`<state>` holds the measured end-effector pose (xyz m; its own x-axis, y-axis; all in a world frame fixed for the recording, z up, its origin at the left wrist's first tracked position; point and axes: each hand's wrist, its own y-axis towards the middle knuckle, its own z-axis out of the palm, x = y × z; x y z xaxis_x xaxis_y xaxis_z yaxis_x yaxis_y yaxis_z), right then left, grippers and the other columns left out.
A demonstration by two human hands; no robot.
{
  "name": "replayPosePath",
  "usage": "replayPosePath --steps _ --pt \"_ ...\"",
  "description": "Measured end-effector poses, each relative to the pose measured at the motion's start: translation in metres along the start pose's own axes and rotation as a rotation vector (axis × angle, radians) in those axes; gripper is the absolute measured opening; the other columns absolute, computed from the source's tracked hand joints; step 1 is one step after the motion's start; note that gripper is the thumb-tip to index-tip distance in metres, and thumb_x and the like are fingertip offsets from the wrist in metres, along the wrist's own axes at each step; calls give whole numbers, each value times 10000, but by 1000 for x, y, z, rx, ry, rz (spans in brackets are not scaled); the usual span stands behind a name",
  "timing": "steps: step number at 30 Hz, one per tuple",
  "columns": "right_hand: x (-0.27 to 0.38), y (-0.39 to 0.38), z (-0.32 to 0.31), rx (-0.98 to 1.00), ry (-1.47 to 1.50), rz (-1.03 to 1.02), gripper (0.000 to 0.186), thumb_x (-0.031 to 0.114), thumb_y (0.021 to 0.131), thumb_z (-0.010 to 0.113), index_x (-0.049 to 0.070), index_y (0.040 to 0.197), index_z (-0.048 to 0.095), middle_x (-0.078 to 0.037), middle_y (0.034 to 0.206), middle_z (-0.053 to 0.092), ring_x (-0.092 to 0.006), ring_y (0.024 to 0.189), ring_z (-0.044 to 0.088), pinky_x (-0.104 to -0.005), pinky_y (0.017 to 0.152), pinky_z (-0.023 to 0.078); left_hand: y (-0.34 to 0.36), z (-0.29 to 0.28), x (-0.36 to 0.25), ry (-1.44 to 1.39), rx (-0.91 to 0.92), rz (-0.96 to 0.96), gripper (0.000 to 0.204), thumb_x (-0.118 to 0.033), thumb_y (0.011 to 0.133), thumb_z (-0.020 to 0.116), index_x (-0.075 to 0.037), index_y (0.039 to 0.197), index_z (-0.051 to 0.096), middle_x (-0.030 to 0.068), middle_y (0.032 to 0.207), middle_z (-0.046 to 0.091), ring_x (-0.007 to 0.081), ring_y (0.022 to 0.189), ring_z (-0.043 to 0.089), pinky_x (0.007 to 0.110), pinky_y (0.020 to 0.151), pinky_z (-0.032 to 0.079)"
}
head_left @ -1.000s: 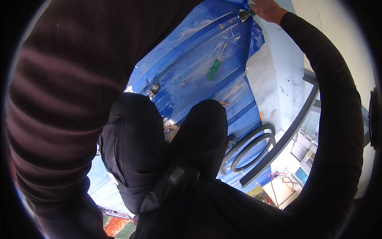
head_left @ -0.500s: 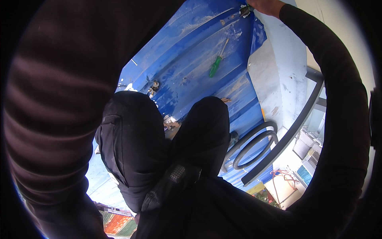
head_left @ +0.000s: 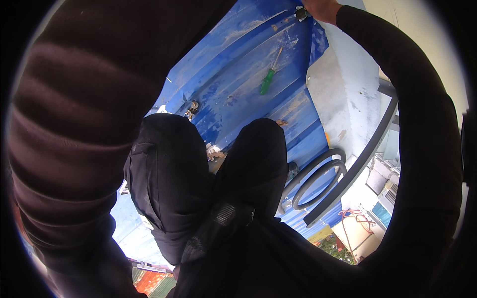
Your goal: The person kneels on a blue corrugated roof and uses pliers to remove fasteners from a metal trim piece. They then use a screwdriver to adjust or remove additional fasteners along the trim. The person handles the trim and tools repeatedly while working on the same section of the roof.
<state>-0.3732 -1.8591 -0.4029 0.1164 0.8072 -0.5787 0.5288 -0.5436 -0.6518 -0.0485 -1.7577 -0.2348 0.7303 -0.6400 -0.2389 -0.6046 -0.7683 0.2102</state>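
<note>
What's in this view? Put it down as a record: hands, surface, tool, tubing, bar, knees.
Left hand: out of frame
Surface: scuffed blue ribbed sheet
Right hand: cut off by the top edge, near a ragged dark patch at the sheet's far end; grip cannot be told
Screwdriver: green handle, lying on the sheet, shaft pointing away from the person
Dark tubing: coiled in loops, right of the knees
Long dark bar: right of the coil
Knees: bent, in black trousers
</note>
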Motion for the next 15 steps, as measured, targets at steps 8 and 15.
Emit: replayPosePath --steps 8,15 --pt "46 -41 -13 109 61 259 166 172 971 640 53 1084 667 -94 903 700 -252 898 738 -372 785 581 -2 4 3 -153 -69 -113 323 -157 864 592 -11 1063 801 240 1110 753 394 1061 728 476 924 556" --pt "123 -41 -24 371 -168 415 258 209 925 662 26 1107 676 -115 923 648 -262 800 672 -435 412 461 -2 3 -1 -216 -31 -159 314 -170 865 596 -7 1036 802 237 1076 761 386 1048 738 473 919 568"
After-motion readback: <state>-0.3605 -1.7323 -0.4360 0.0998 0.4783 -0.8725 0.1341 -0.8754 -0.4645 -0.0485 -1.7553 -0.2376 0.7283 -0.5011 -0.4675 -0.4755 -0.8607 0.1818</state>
